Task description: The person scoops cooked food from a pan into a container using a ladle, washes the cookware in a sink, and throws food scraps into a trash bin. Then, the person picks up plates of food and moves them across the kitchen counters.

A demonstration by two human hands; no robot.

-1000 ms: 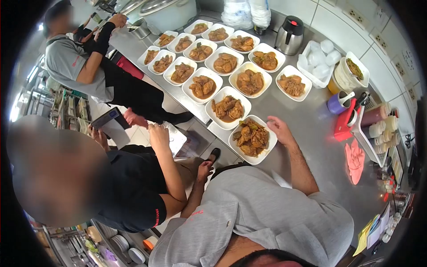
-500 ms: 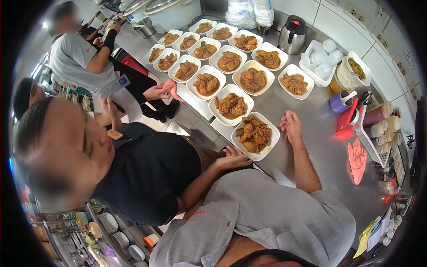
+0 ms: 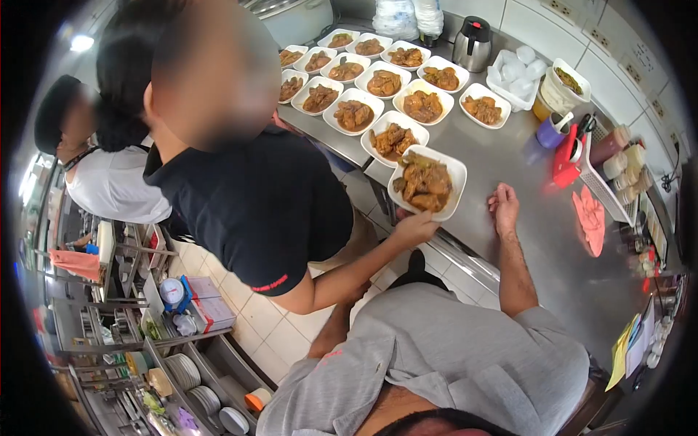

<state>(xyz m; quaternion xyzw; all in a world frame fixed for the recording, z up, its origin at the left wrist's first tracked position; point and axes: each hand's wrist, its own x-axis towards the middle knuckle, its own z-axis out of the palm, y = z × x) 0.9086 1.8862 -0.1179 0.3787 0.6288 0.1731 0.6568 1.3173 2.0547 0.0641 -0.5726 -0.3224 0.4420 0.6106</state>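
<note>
My right hand (image 3: 503, 206) rests on the steel counter, palm turned inward, fingers loosely curled and holding nothing. To its left, a co-worker's hand (image 3: 417, 228) grips the near edge of a square white bowl (image 3: 457, 174) of stewed meat pieces in brown sauce. That bowl is tilted and overlaps another white bowl (image 3: 420, 134) behind it. My left forearm (image 3: 331, 333) reaches down beside my body. The co-worker's arm crosses in front of my left hand (image 3: 356, 292), so its fingers are hidden.
Several filled white bowls stand in rows across the counter (image 3: 494, 163). A steel thermos (image 3: 471, 45), a tub of clear plastic cups (image 3: 520, 76), a red holder (image 3: 568, 163) and a pink cloth (image 3: 589, 219) lie along the back and right. The co-worker (image 3: 269, 211) stands close at my left.
The co-worker has leaned in toward the counter, taken hold of the nearest bowl and tilted it. My right hand stays on the counter. My left hand is now behind the co-worker's arm.
</note>
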